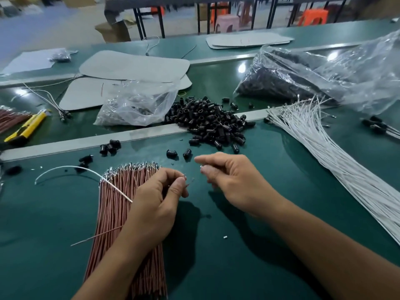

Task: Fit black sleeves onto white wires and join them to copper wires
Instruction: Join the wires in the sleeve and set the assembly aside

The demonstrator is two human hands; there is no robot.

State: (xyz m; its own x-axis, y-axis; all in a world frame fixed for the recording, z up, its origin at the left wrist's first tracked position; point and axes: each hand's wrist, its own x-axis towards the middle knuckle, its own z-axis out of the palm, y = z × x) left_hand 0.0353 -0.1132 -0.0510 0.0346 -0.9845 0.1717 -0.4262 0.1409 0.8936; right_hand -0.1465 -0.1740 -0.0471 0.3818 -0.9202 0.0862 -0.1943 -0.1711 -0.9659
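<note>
From my station I see a green bench (238,245) crossed by a pale metal strip (86,140). At the left a yellow utility knife (27,128) lies flat beyond the strip. Near it a crumpled clear plastic bag (138,105) holds small bits I cannot make out, and it overlaps a stack of grey rounded sheets (134,64). A yellow rubber band (183,93) lies just beside that bag. A bigger clear bag (357,68) slumps at the right. More grey sheets (249,41) sit on the far bench. Behind it, blurred, I make out a cardboard box (114,31), a pink stool (227,22) and an orange stool (312,17)
</note>
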